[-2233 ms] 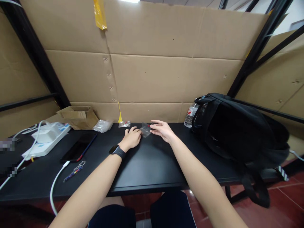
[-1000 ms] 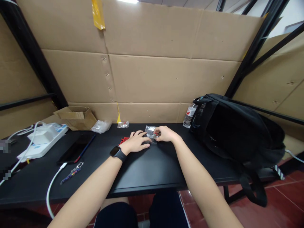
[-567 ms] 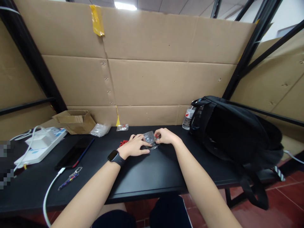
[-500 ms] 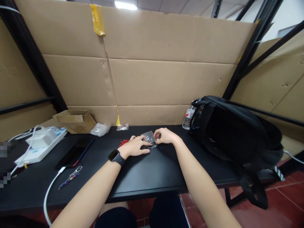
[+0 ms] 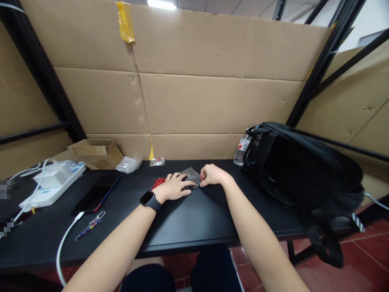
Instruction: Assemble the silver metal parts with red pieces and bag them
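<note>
A small clear plastic bag point(image 5: 192, 174) lies on the black table between my two hands. My left hand point(image 5: 175, 186), with a dark watch on its wrist, lies palm down with fingers spread, touching the bag's left and near side. Just beyond this wrist is a pile of small red pieces point(image 5: 158, 182), too small to tell their kind; my hand partly covers it. My right hand point(image 5: 211, 175) is at the bag's right end, thumb and fingers pinched on a small red piece point(image 5: 201, 177). Its curled fingers hide most of that piece.
On the left are a white power strip point(image 5: 53, 190), a phone point(image 5: 96, 194) on a white cable, a keychain point(image 5: 90, 227) and an open cardboard box point(image 5: 99, 154). Plastic packets point(image 5: 129, 164) lie at the back. A water bottle point(image 5: 241, 152) and black backpack point(image 5: 304, 170) stand right.
My right fingertips have drawn closer together, and less red shows between them. The bag looks smoother and flatter. My left hand stays nearly in place.
</note>
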Available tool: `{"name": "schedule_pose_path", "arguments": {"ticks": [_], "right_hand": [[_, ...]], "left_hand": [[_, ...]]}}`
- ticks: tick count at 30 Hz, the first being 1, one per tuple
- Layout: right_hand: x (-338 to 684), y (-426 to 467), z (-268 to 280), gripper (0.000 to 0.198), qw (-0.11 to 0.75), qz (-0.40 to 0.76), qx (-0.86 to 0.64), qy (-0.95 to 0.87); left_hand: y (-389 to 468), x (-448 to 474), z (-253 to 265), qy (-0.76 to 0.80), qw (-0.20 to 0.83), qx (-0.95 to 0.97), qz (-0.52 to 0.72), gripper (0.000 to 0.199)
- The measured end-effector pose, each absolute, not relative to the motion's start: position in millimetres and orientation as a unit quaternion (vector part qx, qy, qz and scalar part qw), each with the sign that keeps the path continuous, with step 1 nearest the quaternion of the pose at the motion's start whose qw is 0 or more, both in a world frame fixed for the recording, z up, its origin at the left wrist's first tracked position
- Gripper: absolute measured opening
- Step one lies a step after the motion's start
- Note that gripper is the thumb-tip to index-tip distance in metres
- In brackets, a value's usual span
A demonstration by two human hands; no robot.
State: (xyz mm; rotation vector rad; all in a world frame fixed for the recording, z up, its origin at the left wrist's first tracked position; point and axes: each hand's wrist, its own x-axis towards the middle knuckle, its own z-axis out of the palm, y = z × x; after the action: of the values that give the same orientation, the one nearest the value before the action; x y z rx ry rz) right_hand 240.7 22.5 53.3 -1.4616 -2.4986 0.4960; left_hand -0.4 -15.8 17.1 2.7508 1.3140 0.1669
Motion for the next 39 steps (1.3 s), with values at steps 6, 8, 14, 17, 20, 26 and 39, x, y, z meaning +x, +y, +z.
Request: {"name": "schedule_pose_path", "arguments": {"ticks": [6, 8, 14, 17, 20, 26, 39], "right_hand": [[238, 30, 45, 0.026, 0.140, 0.152, -0.506, -0.838], [235, 33, 40, 0.025, 0.154, 0.163, -0.484, -0.846], [227, 38, 31, 0.029, 0.177, 0.147, -0.484, -0.844], [223, 35, 31, 0.034, 0.192, 0.077, -0.502, -0.839], [221, 33, 33, 0.040, 0.201, -0.003, -0.520, -0.830], [212, 35, 26, 0.038, 0.218, -0.050, -0.545, -0.808], [253, 45, 40, 0.030, 0.232, 0.168, -0.406, -0.868]], "left_hand": [[-16, 0, 17, 0.420, 0.034, 0.905, 0.060, 0.042], [-16, -1, 17, 0.419, 0.035, 0.905, 0.063, 0.041], [-13, -2, 15, 0.422, 0.045, 0.904, 0.057, 0.042], [-13, -2, 14, 0.427, 0.053, 0.901, 0.058, 0.042], [-15, -1, 15, 0.431, 0.062, 0.898, 0.060, 0.040], [-17, -1, 21, 0.423, 0.071, 0.901, 0.058, 0.038], [-6, -5, 27, 0.450, 0.023, 0.862, 0.233, 0.032]]}}
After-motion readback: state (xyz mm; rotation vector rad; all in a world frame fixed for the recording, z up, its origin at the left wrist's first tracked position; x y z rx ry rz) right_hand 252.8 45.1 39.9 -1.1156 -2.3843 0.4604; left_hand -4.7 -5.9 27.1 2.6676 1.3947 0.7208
